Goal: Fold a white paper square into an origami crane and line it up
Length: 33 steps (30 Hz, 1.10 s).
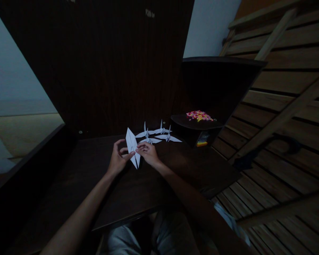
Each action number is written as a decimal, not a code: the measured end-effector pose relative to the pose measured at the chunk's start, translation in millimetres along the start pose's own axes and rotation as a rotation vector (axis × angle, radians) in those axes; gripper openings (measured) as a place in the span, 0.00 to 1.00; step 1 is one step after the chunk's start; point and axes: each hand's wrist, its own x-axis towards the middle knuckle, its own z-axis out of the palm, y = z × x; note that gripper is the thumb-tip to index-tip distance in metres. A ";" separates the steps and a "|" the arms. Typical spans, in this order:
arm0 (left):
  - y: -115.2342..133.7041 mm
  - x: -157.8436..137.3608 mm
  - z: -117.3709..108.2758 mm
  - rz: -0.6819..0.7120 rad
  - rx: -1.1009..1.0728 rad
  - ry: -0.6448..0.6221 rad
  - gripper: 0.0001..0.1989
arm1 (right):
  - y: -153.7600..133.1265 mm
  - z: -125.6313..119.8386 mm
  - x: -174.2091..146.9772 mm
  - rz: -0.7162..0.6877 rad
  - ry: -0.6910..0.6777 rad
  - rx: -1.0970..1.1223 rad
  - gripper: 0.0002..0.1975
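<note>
Between my hands, above the dark desk, is a white sheet of origami paper [130, 139] folded into a long diamond, with a crease down its middle and a split at its lower tip. My left hand [119, 157] grips its left edge, thumb on the front and fingers curled behind. From the other side my right hand [148, 153] pinches the paper near its middle, thumb and fingers closed on the right edge. Just beyond my right hand stand several finished white paper cranes [168, 137] with wings spread, one partly hidden behind my fingers.
The dark wooden desk [77, 177] has a tall back panel [117, 71] and a raised left side [29, 156]. A corner shelf [180, 122] at right carries a pile of small pink and yellow pieces [199, 115]. A slatted wooden wall [276, 106] rises on the right.
</note>
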 end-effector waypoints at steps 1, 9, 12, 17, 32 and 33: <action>-0.8 0.3 -0.6 0.034 0.027 -0.005 0.33 | -0.5 0.1 -0.3 -0.012 -0.011 -0.012 0.07; 10.7 -2.7 -5.1 -0.058 0.207 -0.062 0.22 | -2.8 0.9 -2.5 0.058 -0.060 0.027 0.12; 14.8 -4.4 -4.7 -0.129 0.165 -0.142 0.29 | -4.5 -0.8 -2.9 0.092 -0.070 0.035 0.14; 13.4 -4.3 -5.2 -0.201 0.052 -0.221 0.39 | -6.8 -3.8 -3.4 0.129 -0.099 0.024 0.17; 13.0 -2.7 -9.7 -0.207 -0.011 -0.268 0.46 | -9.4 -4.1 -5.7 0.128 -0.206 0.120 0.29; 13.3 -2.8 -9.7 -0.209 -0.008 -0.266 0.46 | -10.4 -3.8 -5.9 0.133 -0.199 0.112 0.28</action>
